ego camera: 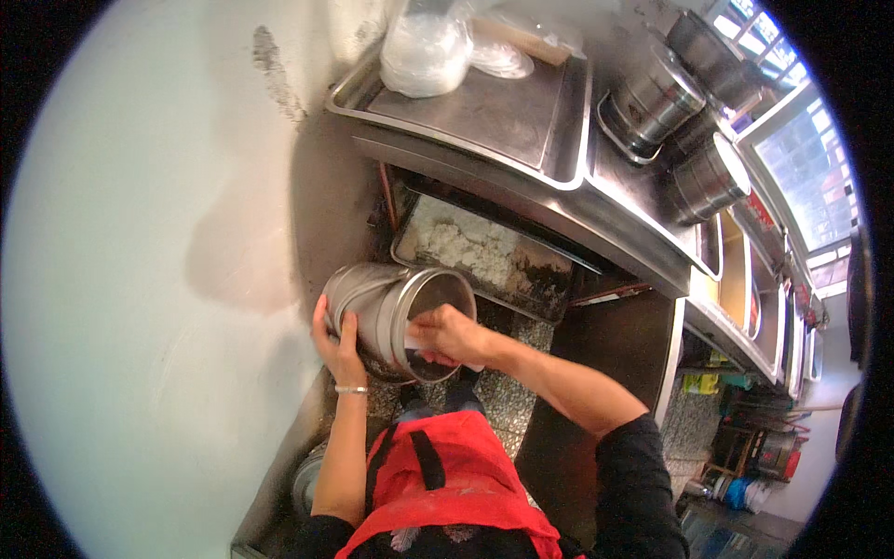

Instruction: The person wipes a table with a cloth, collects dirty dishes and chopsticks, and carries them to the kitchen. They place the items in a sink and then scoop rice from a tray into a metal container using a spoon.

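A round stainless-steel canister is tilted onto its side, its open mouth turned to the right. My left hand supports it from below and the left, fingers spread over its wall and base. At the mouth, my right hand is closed on a white cloth or paper, pressed near the inner rim. Part of that white piece is hidden by my fingers. Just beyond the canister lies a metal tray with a pale, crumbly white material in it.
Above the tray runs a steel counter with a large shallow pan holding clear plastic bags. Several steel canisters stand farther right. A wall closes off the left; another metal lid or vessel sits low beside it.
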The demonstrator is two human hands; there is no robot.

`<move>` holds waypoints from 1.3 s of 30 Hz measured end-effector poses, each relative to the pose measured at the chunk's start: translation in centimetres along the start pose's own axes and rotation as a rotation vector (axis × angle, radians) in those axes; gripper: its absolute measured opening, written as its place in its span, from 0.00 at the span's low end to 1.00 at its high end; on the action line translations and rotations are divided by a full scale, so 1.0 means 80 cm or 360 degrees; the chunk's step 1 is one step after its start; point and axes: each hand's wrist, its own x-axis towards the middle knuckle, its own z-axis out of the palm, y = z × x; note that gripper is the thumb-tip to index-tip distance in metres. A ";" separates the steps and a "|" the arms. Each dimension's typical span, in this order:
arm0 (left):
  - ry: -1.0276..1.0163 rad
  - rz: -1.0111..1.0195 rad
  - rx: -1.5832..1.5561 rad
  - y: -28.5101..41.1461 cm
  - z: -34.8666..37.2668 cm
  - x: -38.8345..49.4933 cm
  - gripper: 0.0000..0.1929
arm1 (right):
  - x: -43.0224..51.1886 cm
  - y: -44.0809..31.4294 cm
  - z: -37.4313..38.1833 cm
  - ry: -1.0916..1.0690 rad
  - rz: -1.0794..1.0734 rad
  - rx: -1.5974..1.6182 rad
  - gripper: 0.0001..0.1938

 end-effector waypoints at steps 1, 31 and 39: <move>-0.0042 -0.0022 0.0051 -0.015 0.000 -0.004 0.28 | 0.010 0.019 0.001 0.0021 0.0013 0.0015 0.12; 0.0675 -0.1065 -0.0252 -0.342 0.143 0.102 0.33 | 0.342 0.516 -0.310 0.1552 0.0002 0.0987 0.26; 0.0404 -0.1012 -0.0928 -0.316 0.078 0.123 0.30 | 0.145 0.294 -0.189 0.1064 0.0181 0.0966 0.18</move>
